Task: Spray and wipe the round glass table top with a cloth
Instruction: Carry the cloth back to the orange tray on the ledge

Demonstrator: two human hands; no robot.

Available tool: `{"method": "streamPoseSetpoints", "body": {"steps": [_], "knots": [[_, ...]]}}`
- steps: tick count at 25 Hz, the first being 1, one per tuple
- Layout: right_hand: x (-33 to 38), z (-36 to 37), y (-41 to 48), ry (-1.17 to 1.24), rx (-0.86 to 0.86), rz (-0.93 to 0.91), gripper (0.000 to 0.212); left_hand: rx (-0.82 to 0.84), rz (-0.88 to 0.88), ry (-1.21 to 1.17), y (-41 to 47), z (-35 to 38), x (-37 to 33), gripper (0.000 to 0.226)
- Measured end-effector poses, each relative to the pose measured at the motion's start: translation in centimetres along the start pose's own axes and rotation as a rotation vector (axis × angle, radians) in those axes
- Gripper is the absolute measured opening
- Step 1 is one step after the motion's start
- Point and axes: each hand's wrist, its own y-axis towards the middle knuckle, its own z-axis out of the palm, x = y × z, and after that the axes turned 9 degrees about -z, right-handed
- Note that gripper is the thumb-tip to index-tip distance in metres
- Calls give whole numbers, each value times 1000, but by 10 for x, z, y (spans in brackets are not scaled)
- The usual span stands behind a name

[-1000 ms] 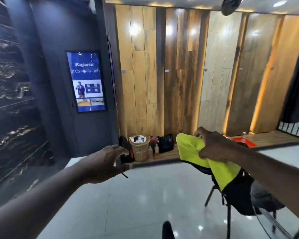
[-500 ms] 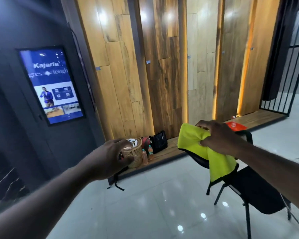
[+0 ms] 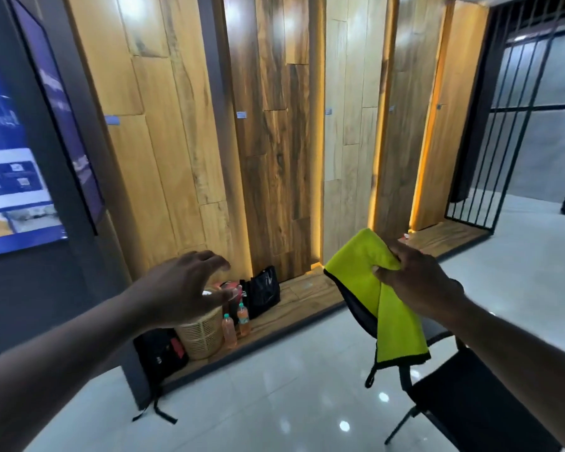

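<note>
My right hand (image 3: pixel 416 283) grips a yellow-green cloth (image 3: pixel 390 318) with a dark edge; the cloth hangs folded below my fingers, above a black chair. My left hand (image 3: pixel 185 288) is held out in the air at centre left, its fingers loosely spread and holding nothing. The round glass table and a spray bottle are not in view.
A black chair (image 3: pixel 470 389) stands at the lower right on the glossy tiled floor. Along the wood-panelled wall sit a woven basket (image 3: pixel 203 337), two orange bottles (image 3: pixel 235 324) and black bags (image 3: pixel 263 291). A lit screen (image 3: pixel 10 177) hangs at the left, a barred partition (image 3: pixel 503 141) at the right.
The view has swung right and moved closer to the wood wall. My right hand still holds the cloth above the chair; my left hand has opened a little and stays raised.
</note>
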Motion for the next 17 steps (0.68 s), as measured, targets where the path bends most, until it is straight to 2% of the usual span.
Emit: {"method": "streamPoseSetpoints", "body": {"steps": [3,7,11,14,17], "knots": [[-30,41,81,-32,-11,100,45,13,46,-37,107,47,32,64],[-52,57,187,-134,2,192,45,54,165,-106,264,84,44,66],[-95,40,276,-251,15,257,52,100,304,-165,418,106,10,70],[-161,29,335,-306,19,351,50,128,384,-142,517,138,-25,85],[-243,31,401,-287,-30,415,45,163,398,-160,617,186,-53,73]]}}
